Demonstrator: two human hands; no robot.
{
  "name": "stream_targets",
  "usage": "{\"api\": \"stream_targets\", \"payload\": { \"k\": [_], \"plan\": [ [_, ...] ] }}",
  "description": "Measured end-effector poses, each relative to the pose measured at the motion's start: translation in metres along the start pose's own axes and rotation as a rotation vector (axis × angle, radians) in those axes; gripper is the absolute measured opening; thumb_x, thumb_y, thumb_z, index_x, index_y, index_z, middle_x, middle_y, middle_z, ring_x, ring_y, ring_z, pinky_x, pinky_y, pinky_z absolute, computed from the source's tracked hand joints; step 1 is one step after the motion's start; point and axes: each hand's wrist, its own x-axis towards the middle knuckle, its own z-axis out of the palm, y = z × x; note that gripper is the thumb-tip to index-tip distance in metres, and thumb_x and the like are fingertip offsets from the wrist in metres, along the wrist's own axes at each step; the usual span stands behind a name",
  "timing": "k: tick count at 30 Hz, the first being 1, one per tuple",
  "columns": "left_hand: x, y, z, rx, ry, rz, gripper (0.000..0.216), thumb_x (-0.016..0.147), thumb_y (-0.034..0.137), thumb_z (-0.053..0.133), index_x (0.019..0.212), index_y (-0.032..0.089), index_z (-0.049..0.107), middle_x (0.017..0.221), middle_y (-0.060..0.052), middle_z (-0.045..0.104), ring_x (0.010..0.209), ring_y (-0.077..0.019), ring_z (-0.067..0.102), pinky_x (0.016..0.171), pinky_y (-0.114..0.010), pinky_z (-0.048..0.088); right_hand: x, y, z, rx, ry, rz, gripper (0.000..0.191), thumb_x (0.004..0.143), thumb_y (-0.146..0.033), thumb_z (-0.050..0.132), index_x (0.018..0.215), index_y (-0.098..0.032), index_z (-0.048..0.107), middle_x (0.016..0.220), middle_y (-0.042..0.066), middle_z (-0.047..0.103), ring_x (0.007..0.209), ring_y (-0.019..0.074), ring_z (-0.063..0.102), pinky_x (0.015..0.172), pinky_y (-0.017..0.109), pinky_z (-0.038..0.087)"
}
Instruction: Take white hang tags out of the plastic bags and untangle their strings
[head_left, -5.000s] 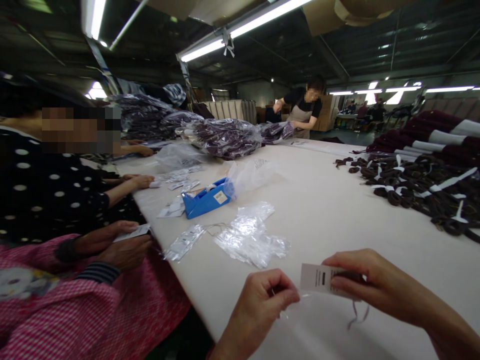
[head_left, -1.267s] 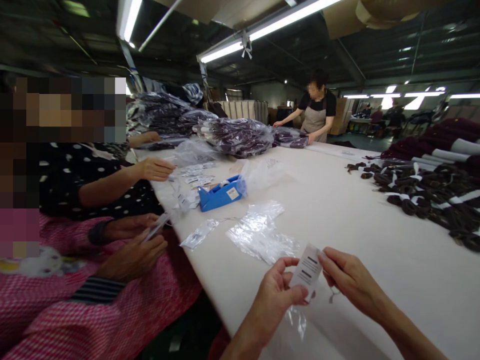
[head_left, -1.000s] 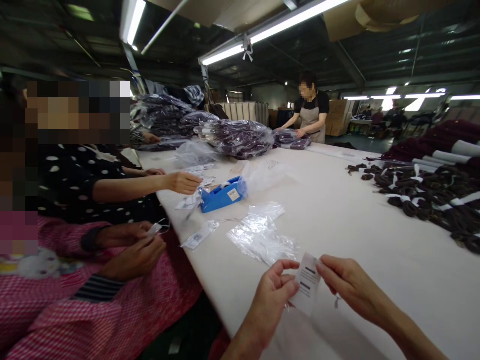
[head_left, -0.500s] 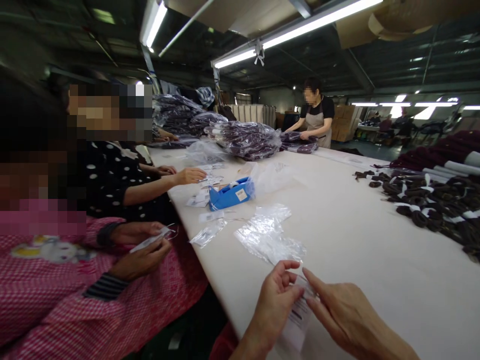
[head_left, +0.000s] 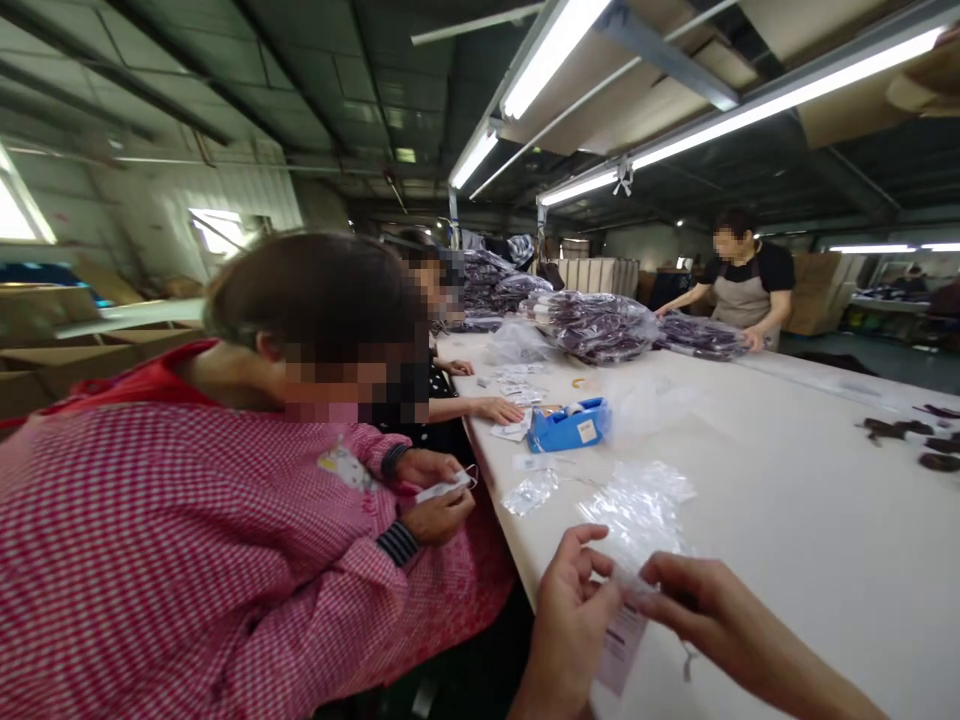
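Note:
Near the bottom of the head view, my left hand (head_left: 570, 620) pinches a small clear plastic bag with a printed paper tag (head_left: 621, 648) in it. My right hand (head_left: 705, 595) has thumb and fingers closed on the upper edge of the same bag. A thin cord (head_left: 688, 660) hangs below my right hand. Just beyond my hands lies a heap of shiny clear plastic bags (head_left: 637, 500) on the white table (head_left: 802, 530). Part of the small bag is hidden behind my left fingers.
A blue tape dispenser (head_left: 566, 428) stands farther up the table, beside flat tags (head_left: 514, 430). Bagged dark garments (head_left: 592, 325) are piled behind it. A co-worker in a pink checked smock (head_left: 247, 540) sits close on my left, holding a tag. Dark bundles (head_left: 911, 435) lie far right.
The view has swung left, so the table's things appear farther right. My right fingers, apart at the bag's edge before, have closed on it. The co-worker across the table still handles bagged garments.

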Motion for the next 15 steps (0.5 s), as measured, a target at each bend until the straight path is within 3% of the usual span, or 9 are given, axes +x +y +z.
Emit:
{"api": "stream_targets", "payload": {
  "k": [3,6,10,13,15],
  "plan": [
    [0.009,-0.004,-0.03,-0.004,0.002,-0.013,0.058,0.066,0.026,0.075,0.116,0.022,0.047,0.079,0.004,0.06,0.061,-0.0105,0.06,0.058,-0.02,0.043,0.027,-0.006,0.005,-0.098,0.038,-0.06,0.029,0.092,-0.038,0.047,0.069,-0.022,0.049,0.059,-0.005,0.048,0.054,0.0133,0.043,0.051,0.023,0.03],
    [0.017,-0.021,-0.057,0.057,-0.051,-0.132,0.054,0.059,0.037,0.079,0.103,0.017,0.054,0.077,-0.001,0.065,0.062,-0.0143,0.063,0.053,-0.021,0.043,0.054,-0.003,0.01,-0.167,0.087,-0.077,0.029,0.094,-0.035,0.042,0.07,-0.021,0.05,0.061,-0.003,0.053,0.058,0.0143,0.048,0.054,0.024,0.034],
    [0.032,-0.041,-0.081,0.262,0.099,-0.137,0.046,0.065,0.056,0.067,0.085,0.016,0.056,0.073,-0.003,0.065,0.052,-0.0145,0.061,0.043,-0.021,0.04,0.092,0.01,0.021,-0.196,0.054,-0.04,0.03,0.095,-0.03,0.042,0.072,-0.019,0.056,0.06,-0.003,0.057,0.058,0.0132,0.054,0.055,0.022,0.039],
    [0.049,-0.04,-0.094,0.419,0.155,-0.089,0.034,0.074,0.049,0.059,0.083,0.016,0.056,0.069,-0.002,0.063,0.05,-0.0148,0.059,0.045,-0.023,0.041,0.124,0.024,0.03,-0.251,0.011,0.011,0.028,0.097,-0.028,0.047,0.075,-0.016,0.06,0.063,-0.003,0.06,0.06,0.0124,0.059,0.059,0.024,0.046],
    [0.061,-0.031,-0.1,0.563,0.197,-0.031,0.022,0.079,0.036,0.055,0.087,0.016,0.058,0.074,-0.004,0.064,0.061,-0.018,0.062,0.055,-0.027,0.046,0.144,0.032,0.037,-0.313,-0.002,0.052,0.026,0.097,-0.032,0.051,0.081,-0.014,0.062,0.073,-0.002,0.063,0.067,0.0136,0.062,0.066,0.029,0.051]
  ]
}}
